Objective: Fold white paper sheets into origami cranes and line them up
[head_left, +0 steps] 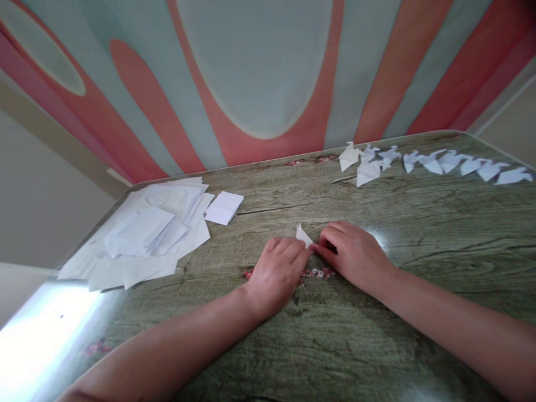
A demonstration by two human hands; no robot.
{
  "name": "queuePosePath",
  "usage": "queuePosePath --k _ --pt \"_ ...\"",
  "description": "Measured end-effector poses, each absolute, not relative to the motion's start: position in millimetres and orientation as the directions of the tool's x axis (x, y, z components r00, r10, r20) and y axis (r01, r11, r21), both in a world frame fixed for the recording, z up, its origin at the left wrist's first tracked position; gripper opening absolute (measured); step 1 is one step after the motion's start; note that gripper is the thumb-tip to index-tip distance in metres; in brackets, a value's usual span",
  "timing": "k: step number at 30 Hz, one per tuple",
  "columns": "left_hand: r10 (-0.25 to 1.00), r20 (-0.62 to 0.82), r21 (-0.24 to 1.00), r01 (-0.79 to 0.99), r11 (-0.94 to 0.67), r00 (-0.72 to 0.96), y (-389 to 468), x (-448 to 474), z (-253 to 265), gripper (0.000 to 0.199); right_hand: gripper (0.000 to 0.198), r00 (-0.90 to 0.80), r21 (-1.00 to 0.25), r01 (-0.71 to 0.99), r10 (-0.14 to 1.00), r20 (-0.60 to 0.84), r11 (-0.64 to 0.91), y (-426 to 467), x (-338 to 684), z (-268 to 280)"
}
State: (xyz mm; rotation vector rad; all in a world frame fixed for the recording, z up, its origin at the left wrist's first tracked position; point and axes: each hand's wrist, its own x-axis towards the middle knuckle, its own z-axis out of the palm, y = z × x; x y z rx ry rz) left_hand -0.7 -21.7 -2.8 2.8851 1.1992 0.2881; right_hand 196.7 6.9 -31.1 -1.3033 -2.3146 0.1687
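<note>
A small white folded paper [305, 237] with a pointed tip lies on the table, mostly covered by my fingers. My left hand [278, 273] rests over its left side, fingers together and curled down, holding it against the tabletop. At the paper's lower right edge, my right hand [355, 254] pinches with thumb and index finger, the other fingers bent. The creases under my fingertips are hidden.
Loose white paper sheets [142, 229] are heaped at the left, beside a small stack of square papers [225, 207]. Several folded paper birds [450, 162] line the back right edge. The wood-grain table [268, 352] meets a patterned wall [259, 67].
</note>
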Motion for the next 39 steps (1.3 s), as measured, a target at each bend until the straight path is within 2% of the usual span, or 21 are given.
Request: queuePosePath --k 3,6,9,12,22,31,34,39 --pt "0.650 0.128 -0.030 0.658 -0.752 0.749 -29 1 0 0.029 0.024 -0.431 -0.367 0.748 0.825 0.365 0.553 7 198 -29" --pt "0.652 0.068 -0.099 0.655 -0.749 0.755 -35 4 5 0.032 0.016 -0.458 -0.437 0.645 0.774 0.436 0.628 3 200 -26" --pt "0.650 0.012 -0.119 0.646 -0.754 0.760 -38 3 11 0.033 0.031 -0.589 -0.384 0.513 0.641 0.492 0.767 -3 206 -23" --pt "0.624 0.010 -0.108 0.621 -0.776 0.782 -41 -1 15 0.037 0.043 -0.689 -0.309 0.479 0.570 0.448 0.822 -7 212 -24" --pt "0.569 -0.042 -0.028 0.568 -0.823 0.822 -37 -11 16 0.043 0.055 -0.747 -0.278 0.508 0.578 0.328 0.815 -3 219 -22" --pt "0.560 -0.095 -0.024 0.561 -0.828 0.823 -35 -8 21 0.046 0.062 -0.752 -0.325 0.550 0.625 0.210 0.770 4 209 -26" --pt "0.590 -0.078 0.003 0.592 -0.806 0.803 -36 -8 19 0.049 0.063 -0.735 -0.349 0.541 0.632 0.245 0.765 8 209 -26" --pt "0.593 -0.094 0.051 0.598 -0.800 0.800 -35 -11 18 0.049 0.047 -0.680 -0.316 0.542 0.627 0.379 0.779 11 220 -27"
